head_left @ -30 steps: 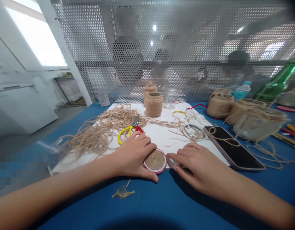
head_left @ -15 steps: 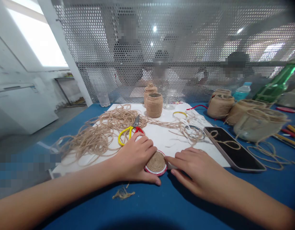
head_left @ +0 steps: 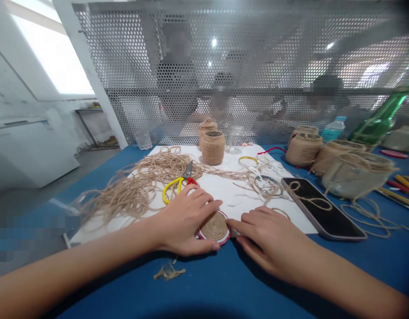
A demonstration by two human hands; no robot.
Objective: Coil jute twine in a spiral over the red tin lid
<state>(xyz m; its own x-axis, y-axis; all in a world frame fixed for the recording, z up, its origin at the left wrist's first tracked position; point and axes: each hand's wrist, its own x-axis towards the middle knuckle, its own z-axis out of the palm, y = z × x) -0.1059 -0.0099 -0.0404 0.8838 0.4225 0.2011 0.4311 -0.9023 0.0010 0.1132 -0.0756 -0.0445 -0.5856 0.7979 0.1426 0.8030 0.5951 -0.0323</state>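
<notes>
A round jar lid (head_left: 214, 227) with a red and white rim lies flat near the table's front, its top covered by a tight coil of jute twine. My left hand (head_left: 187, 220) curves around its left side, index finger over the far edge and thumb along the near edge. From the right, my right hand (head_left: 266, 237) presses its index fingertip to the rim, the thumb just below and the other fingers curled. A pale sliver shows under that index finger; I cannot make out what it is. Scissors (head_left: 180, 182) with yellow and red handles lie just beyond my left hand.
Loose jute twine (head_left: 131, 192) is heaped on white paper (head_left: 224, 184) at left. Twine-wrapped jars (head_left: 213, 148) stand behind. To the right are a phone (head_left: 324, 208), a glass jar (head_left: 353, 175) and a green bottle (head_left: 380, 115). People sit behind a perforated screen (head_left: 131, 79).
My left index finger has straightened a little across the lid's far edge, and the left thumb has drawn slightly back. The right hand stays at the rim, almost unmoved.
</notes>
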